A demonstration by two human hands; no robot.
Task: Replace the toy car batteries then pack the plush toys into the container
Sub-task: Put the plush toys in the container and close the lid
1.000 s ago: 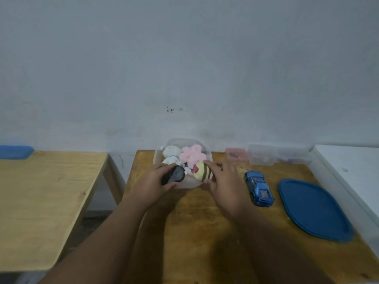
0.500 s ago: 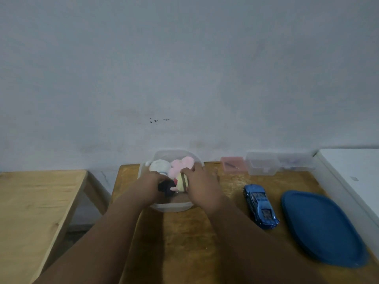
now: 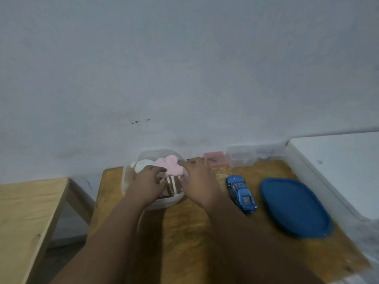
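Now tucked lower into the clear container [image 3: 164, 203] than a moment ago: the striped plush [image 3: 171, 184], just below the pink plush [image 3: 169, 166], between left hand [image 3: 146, 184] and right hand [image 3: 200, 181]. Right grip flat, pressing; left grip curled, contents impossible to tell. Press evenly until below the rim, then fetch the blue lid [image 3: 293, 208]. Blue toy car [image 3: 242, 193] on the surface [image 3: 184, 232], just right of the container.
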